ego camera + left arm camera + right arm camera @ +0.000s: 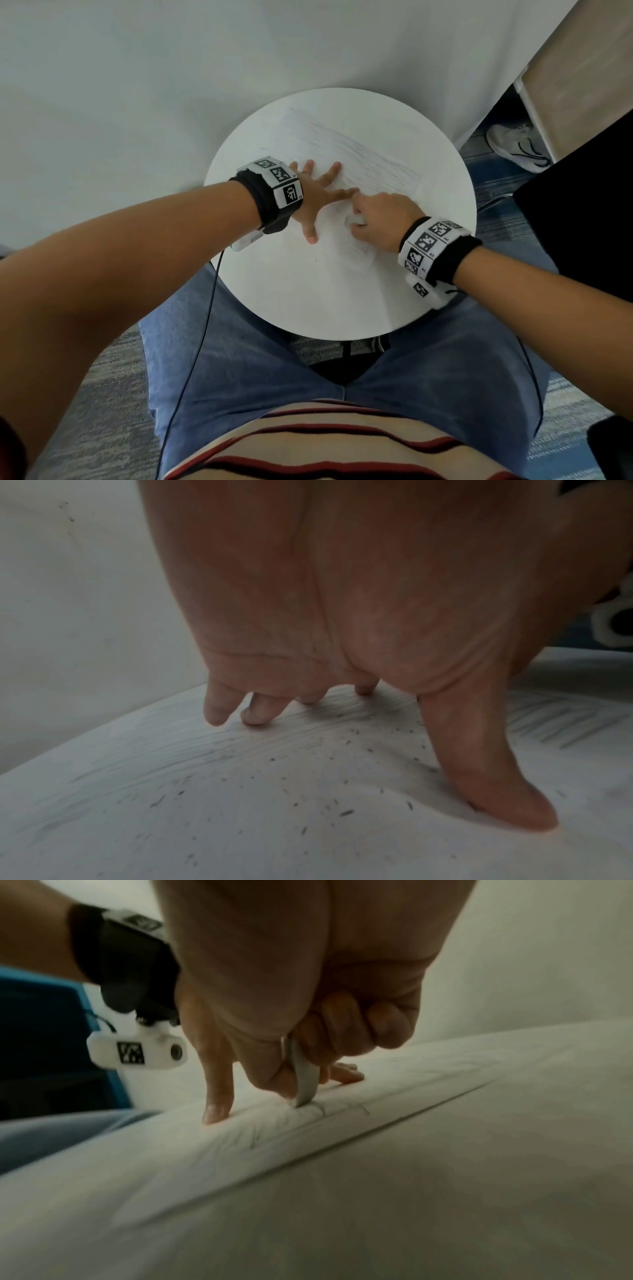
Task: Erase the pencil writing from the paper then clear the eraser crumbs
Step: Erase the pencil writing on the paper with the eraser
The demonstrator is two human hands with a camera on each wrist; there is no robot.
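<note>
A white sheet of paper [346, 150] with faint pencil lines lies on the round white table [294, 294]. My left hand [317, 195] lies spread flat on the paper, fingers straight, pressing it down. My right hand [380, 219] grips a white eraser [354, 219] whose tip touches the paper [394, 1096] just beside the left thumb. In the right wrist view the eraser [303, 1080] stands tilted between thumb and curled fingers on pencil marks. Several dark eraser crumbs [308, 785] lie scattered on the paper [171, 831] under my left hand [342, 615].
The table stands over my lap, against a white wall [137, 85]. A shoe [513, 147] and a black object [582, 212] sit on the floor to the right. A black cable [202, 329] hangs from the left wrist.
</note>
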